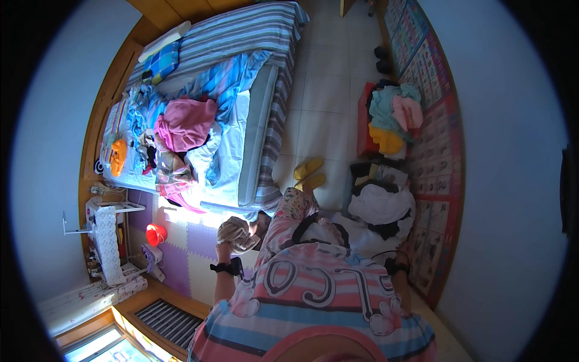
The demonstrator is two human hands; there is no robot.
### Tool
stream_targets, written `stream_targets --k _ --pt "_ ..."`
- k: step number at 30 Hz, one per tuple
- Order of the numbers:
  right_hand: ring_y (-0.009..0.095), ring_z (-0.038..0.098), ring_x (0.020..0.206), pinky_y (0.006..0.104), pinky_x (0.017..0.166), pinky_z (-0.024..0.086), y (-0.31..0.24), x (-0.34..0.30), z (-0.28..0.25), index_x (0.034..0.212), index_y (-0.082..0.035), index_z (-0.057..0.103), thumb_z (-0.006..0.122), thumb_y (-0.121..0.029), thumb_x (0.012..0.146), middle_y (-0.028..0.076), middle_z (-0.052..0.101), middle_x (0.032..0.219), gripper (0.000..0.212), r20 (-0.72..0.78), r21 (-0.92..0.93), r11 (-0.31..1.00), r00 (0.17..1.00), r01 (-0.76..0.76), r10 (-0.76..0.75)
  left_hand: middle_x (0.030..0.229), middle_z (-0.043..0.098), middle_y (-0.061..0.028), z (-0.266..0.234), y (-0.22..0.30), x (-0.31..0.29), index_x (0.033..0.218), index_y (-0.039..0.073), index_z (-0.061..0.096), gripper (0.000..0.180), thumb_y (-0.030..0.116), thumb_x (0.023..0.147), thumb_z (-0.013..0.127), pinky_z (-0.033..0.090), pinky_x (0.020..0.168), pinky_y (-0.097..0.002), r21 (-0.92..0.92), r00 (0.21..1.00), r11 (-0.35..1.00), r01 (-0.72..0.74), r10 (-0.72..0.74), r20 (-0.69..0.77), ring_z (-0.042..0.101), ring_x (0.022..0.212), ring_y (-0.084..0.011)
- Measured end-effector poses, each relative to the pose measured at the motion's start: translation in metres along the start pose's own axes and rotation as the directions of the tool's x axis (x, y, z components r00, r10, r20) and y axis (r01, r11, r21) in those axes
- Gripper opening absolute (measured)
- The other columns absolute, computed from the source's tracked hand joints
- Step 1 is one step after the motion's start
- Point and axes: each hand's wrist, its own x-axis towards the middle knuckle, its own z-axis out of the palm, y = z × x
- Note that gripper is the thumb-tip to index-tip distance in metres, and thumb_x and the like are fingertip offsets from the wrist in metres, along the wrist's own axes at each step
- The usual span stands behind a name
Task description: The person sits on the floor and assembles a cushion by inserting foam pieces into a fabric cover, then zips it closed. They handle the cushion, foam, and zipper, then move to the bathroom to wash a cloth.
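On my left, my left hand (224, 249) is closed on a grey-brown crumpled cloth (240, 233), held low beside the bed's near corner. My right hand (404, 257) is at the edge of a heap of clothes to my right; its fingers are too hidden to read. In that heap a white garment (379, 204) lies over dark and grey pieces. Dark cloth (306, 228) lies across my lap next to more white fabric (360, 235). A black band is on each of my wrists.
Left ahead stands a bed (258, 130) strewn with clothes, among them a pink garment (186, 123). A red box (366, 136) topped with folded clothes stands by the right wall. Yellow slippers (309, 169) are at my feet. A red bucket (156, 234) sits on foam mats (205, 241).
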Motion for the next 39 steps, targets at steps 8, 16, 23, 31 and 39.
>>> stream_targets --k 8,16,23,31,39 --pt "0.025 0.061 0.081 0.0368 0.067 0.055 0.003 0.011 0.016 0.111 0.0 0.053 0.06 -0.003 0.084 0.013 0.059 0.094 0.028 0.153 0.055 0.998 0.988 0.009 -0.018 0.089 0.07 -0.0103 -0.003 -0.02 -0.011 0.101 0.0 0.069 0.033 0.028 0.087 0.059 0.049 0.068 -0.0326 0.218 0.999 0.975 0.045 -0.042 -0.016 0.06 0.08 -0.0132" --pt "0.028 0.06 0.087 0.0399 0.069 0.054 0.028 0.039 0.004 0.111 -0.002 0.052 0.061 0.0 0.083 0.012 0.056 0.1 0.029 0.197 0.107 0.993 0.98 -0.051 0.029 0.087 0.068 -0.0186 0.007 -0.048 -0.015 0.092 0.002 0.066 0.03 0.027 0.09 0.051 0.049 0.067 -0.0411 0.418 0.986 0.893 -0.169 0.148 0.082 0.062 0.081 -0.0285" --pt "0.028 0.06 0.082 0.0397 0.065 0.054 0.015 0.029 0.015 0.108 -0.002 0.053 0.058 -0.009 0.087 0.012 0.057 0.096 0.022 0.124 0.166 0.981 0.989 -0.103 0.083 0.086 0.066 -0.0219 0.014 -0.058 0.01 0.085 0.005 0.064 0.028 0.027 0.092 0.048 0.05 0.065 -0.0455 0.504 0.973 0.832 -0.231 0.208 0.101 0.063 0.081 -0.0392" --pt "0.027 0.061 0.075 0.0376 0.059 0.054 -0.013 0.026 0.062 0.107 -0.004 0.054 0.058 -0.011 0.088 0.012 0.058 0.092 0.021 0.142 0.138 0.99 0.99 -0.038 0.018 0.083 0.067 -0.02 0.024 -0.025 0.027 0.084 0.004 0.064 0.026 0.026 0.09 0.051 0.05 0.064 -0.0446 0.469 0.973 0.853 -0.229 0.203 0.107 0.065 0.076 -0.035" --pt "0.024 0.061 0.066 0.0336 0.052 0.053 -0.075 0.041 0.148 0.104 -0.005 0.055 0.056 -0.011 0.087 0.011 0.058 0.084 0.017 0.2 0.155 0.974 0.961 0.163 -0.193 0.089 0.068 -0.0061 0.04 0.078 0.059 0.104 -0.002 0.065 0.029 0.018 0.084 0.062 0.048 0.069 -0.0297 -0.336 0.996 0.939 0.074 -0.051 0.075 0.059 0.078 -0.0129"
